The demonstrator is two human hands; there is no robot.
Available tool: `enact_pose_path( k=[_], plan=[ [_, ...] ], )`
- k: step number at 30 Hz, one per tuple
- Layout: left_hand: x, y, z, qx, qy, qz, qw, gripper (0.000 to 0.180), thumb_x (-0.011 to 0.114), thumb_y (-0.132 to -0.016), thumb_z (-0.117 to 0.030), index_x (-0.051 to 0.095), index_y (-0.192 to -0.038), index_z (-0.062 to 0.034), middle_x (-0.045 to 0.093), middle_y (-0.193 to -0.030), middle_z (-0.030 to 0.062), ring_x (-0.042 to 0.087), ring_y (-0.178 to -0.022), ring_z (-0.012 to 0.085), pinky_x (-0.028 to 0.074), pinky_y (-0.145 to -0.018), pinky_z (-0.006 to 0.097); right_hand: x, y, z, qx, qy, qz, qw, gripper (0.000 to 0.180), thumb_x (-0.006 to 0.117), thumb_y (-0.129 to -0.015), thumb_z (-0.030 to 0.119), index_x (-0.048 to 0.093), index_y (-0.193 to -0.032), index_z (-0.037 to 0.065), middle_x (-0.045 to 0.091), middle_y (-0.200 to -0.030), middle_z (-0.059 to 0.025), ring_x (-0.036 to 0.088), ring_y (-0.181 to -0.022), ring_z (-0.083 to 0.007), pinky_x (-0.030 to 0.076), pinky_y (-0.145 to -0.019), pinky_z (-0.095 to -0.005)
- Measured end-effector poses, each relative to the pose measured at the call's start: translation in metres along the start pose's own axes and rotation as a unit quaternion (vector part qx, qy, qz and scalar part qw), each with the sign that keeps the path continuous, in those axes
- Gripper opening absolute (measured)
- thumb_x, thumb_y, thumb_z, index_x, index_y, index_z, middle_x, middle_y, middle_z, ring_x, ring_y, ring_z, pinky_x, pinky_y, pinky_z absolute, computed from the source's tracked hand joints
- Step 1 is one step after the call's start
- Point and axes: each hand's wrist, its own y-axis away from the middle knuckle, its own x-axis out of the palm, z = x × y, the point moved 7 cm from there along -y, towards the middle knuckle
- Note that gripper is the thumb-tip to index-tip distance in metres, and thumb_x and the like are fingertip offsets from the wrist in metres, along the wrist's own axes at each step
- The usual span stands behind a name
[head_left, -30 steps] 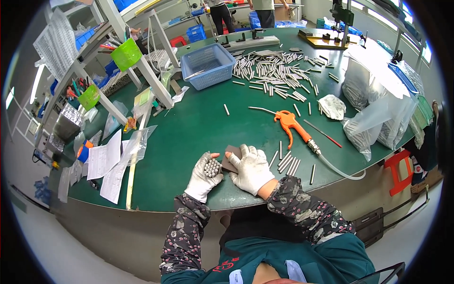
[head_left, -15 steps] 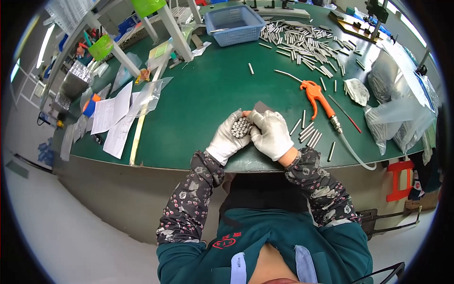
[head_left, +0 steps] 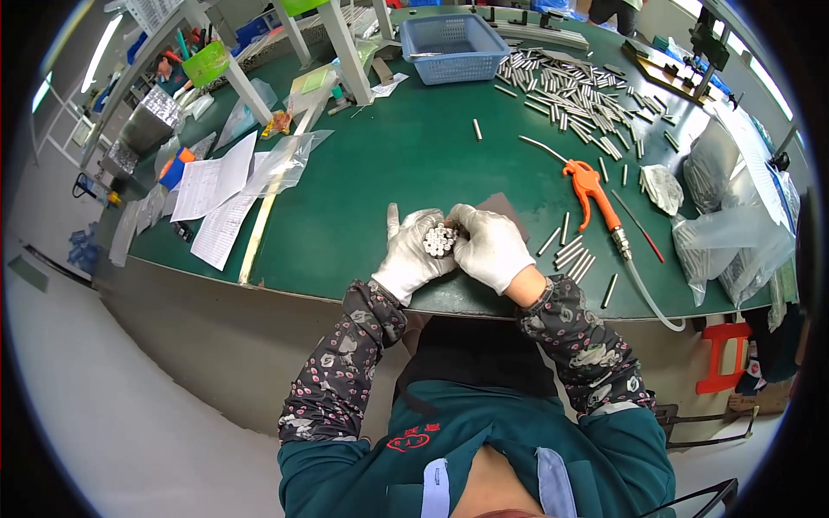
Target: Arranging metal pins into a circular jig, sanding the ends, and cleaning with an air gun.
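Observation:
A tight bundle of short, shiny metal pins [head_left: 439,242], round ends facing up, sits between my gloved hands. My left hand [head_left: 409,257] cups it from the left, with one finger sticking up away from it. Curled fingers of my right hand [head_left: 494,250] press against the bundle's right side, their tips partly hidden. Behind that hand shows a flat grey-brown sheet [head_left: 509,212]; whether it is held or lies on the table I cannot tell. Several loose pins [head_left: 573,257] lie just right of my right hand.
On the green table [head_left: 363,173], an orange air blow gun [head_left: 585,183] with a hose lies to the right, near a thin red-ended rod [head_left: 639,226] and plastic bags [head_left: 721,250]. Beyond are a pin pile [head_left: 579,95] and a blue basket [head_left: 453,52]. Papers [head_left: 216,190] lie left.
My left hand has loosened, one finger now raised off the bundle. The bundle's ends face up more squarely. More of the grey-brown sheet shows beside my right hand. The whole view has shifted slightly.

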Motion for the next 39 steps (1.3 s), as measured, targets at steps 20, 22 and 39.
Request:
enact_pose_path(
  k=[20, 22, 39],
  plan=[
    [0.003, 0.000, 0.005, 0.039, 0.149, -0.015, 0.988, 0.063, 0.074, -0.058, -0.028, 0.043, -0.110, -0.0099, 0.054, -0.096, -0.0004, 0.053, -0.098, 0.0176, 0.013, -0.107, 0.043, 0.007, 0.001, -0.009, 0.045, -0.052, 0.026, 0.997, 0.023, 0.048, -0.074, 0.010, 0.054, -0.096, 0.004, 0.059, -0.070, -0.0225, 0.058, -0.069, -0.0379, 0.047, -0.063, -0.0451],
    [0.006, -0.001, 0.008, 0.033, 0.164, -0.006, 0.986, 0.060, 0.074, -0.058, -0.026, 0.044, -0.108, -0.0103, 0.054, -0.095, -0.0003, 0.053, -0.098, 0.0177, 0.013, -0.107, 0.043, 0.007, 0.002, -0.004, 0.020, 0.007, 0.038, 0.999, 0.027, 0.050, -0.072, 0.006, 0.054, -0.099, 0.004, 0.059, -0.071, -0.0179, 0.059, -0.070, -0.0342, 0.047, -0.062, -0.0397],
    [0.004, -0.001, 0.001, -0.059, 0.379, 0.019, 0.924, 0.047, 0.071, -0.054, -0.002, 0.048, -0.096, -0.0087, 0.049, -0.089, 0.0030, 0.052, -0.084, 0.0179, 0.041, -0.087, 0.031, -0.028, 0.006, 0.005, 0.044, 0.128, -0.062, 0.989, 0.021, 0.055, -0.070, 0.013, 0.056, -0.090, 0.006, 0.060, -0.078, -0.0118, 0.057, -0.078, -0.0287, 0.046, -0.069, -0.0398]
  ],
)
